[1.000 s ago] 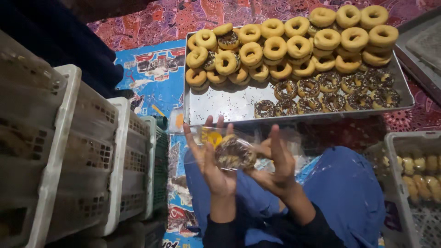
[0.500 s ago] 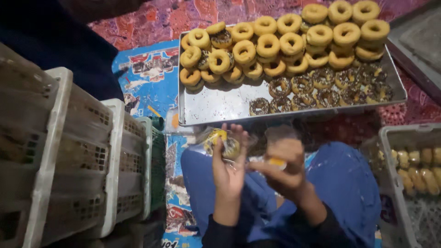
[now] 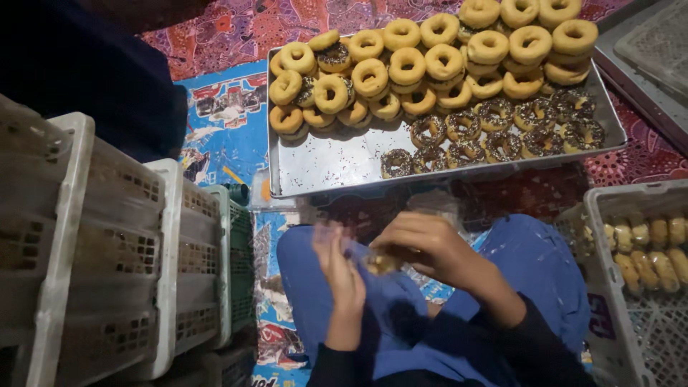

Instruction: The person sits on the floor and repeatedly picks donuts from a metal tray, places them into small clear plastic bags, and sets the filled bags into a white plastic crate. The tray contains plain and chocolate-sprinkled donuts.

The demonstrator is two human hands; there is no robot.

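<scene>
My left hand (image 3: 337,265) and my right hand (image 3: 426,247) meet over my lap and both grip a clear plastic bag (image 3: 383,259) with a donut inside it. The bag is blurred and partly hidden by my fingers. Just beyond my hands lies a metal tray (image 3: 330,161). Plain glazed donuts (image 3: 408,64) are piled at its far side, and chocolate-sprinkled donuts (image 3: 502,132) lie in rows along its near right part.
Stacked white plastic crates (image 3: 107,244) and a green one (image 3: 240,265) stand at my left. A white crate (image 3: 631,287) holding packed donuts sits at my right. Another metal tray (image 3: 645,57) lies at the far right, on patterned mats.
My hands have come down from chest height toward my lap and closed together around the bagged donut. The view has tilted slightly, so the tray sits higher in the picture.
</scene>
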